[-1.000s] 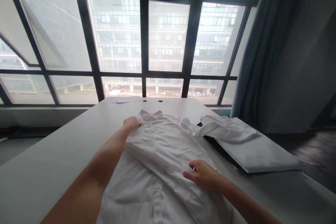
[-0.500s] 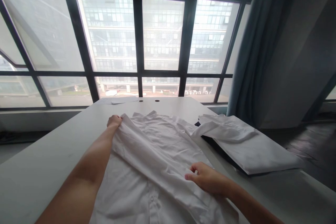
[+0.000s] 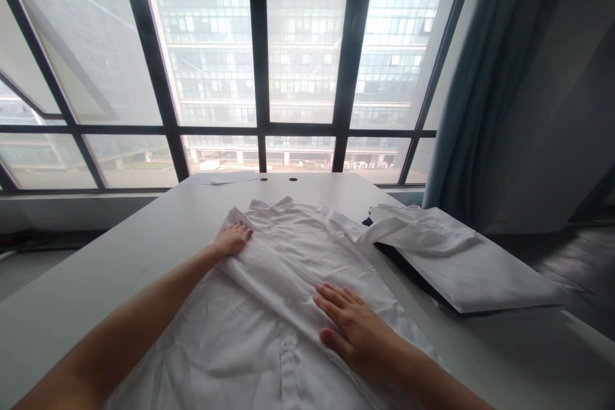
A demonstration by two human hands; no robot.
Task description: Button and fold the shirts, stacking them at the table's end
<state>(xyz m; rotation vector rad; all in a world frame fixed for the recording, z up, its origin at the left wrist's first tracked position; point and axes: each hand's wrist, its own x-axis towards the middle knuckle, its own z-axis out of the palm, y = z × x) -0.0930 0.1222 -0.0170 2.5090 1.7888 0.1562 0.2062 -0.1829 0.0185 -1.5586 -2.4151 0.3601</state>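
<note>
A white button-up shirt [image 3: 230, 333] lies spread on the table, collar towards the window, with its button strip facing up near me. One sleeve is laid diagonally across the body of the shirt. My left hand [image 3: 233, 239] rests flat on the cloth near the shoulder at the left, fingers stretched out. Lower down and to the right, my right hand [image 3: 353, 327] lies palm down on the folded-over sleeve, fingers spread. The other sleeve [image 3: 413, 237] reaches out to the right, over a stack of cloth.
The white table [image 3: 86, 288] extends to the windows. On its right side lies a stack of folded white cloth [image 3: 480, 275] with a dark layer beneath. Sheets of paper [image 3: 221, 177] and two round holes are at the far edge. A blue-grey curtain [image 3: 475, 102] hangs at right.
Both hands have let go of the cloth and now lie flat on it. The left hand has shifted right onto the shirt; the right has moved slightly left. The view has tilted slightly.
</note>
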